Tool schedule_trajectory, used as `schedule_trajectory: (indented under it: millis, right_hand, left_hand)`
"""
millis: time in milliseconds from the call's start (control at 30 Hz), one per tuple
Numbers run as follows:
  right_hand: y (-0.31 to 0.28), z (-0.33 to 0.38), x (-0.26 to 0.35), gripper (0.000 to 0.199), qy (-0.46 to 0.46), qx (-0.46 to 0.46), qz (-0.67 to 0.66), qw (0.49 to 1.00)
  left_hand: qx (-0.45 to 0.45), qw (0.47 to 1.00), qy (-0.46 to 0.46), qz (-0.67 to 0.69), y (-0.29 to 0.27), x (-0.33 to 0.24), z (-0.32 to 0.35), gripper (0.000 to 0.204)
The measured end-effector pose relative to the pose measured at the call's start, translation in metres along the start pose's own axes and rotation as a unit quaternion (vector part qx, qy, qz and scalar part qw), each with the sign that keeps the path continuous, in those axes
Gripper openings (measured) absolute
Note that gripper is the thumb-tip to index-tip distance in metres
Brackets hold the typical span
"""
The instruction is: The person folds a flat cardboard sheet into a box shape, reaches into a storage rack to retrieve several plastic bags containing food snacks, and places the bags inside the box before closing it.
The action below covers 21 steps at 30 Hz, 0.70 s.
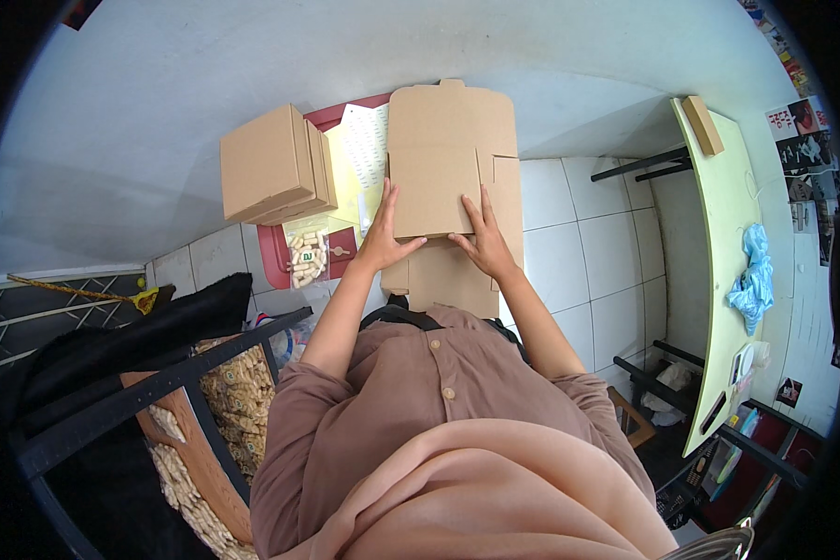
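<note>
A brown cardboard box blank (436, 187) lies partly folded in front of me, its tabbed lid flap (450, 112) spread away from me. My left hand (385, 235) rests along its left edge, fingers stretched out and thumb at the near fold. On the right part of the cardboard, my right hand (485, 241) has its fingers spread, its thumb touching the same fold. Neither hand is closed around anything. A lower cardboard panel (448, 275) extends from the fold toward my body.
Several closed cardboard boxes (266, 163) are stacked at the left on a red table (273, 252). Near them are printed sheets (364, 140) and a clear bag of pale capsule-shaped pieces (308, 259). A yellowish table (719, 243) holding a blue plastic bag (752, 280) stands at the right.
</note>
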State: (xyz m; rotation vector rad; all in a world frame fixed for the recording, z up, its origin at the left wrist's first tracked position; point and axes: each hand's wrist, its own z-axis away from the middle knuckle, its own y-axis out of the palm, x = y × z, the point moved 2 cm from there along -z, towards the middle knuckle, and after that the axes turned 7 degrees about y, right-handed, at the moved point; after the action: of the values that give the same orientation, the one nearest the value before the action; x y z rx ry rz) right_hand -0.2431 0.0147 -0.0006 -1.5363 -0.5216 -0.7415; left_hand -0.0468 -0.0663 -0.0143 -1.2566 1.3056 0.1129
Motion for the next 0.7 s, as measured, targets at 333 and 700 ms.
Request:
schedule_trajectory:
  millis: [333, 700]
  right_hand:
    - [0.0012, 0.0006, 0.0004, 0.073, 0.008, -0.001, 0.017, 1.000]
    - [0.0047, 0.0016, -0.0007, 0.076, -0.006, -0.016, 0.010, 1.000]
  left_hand:
    - [0.003, 1.000, -0.013, -0.005, 0.0010, 0.0018, 0.0004, 0.104]
    - [-0.025, 1.000, -0.007, 0.008, 0.0043, 0.0024, 0.0001, 0.103]
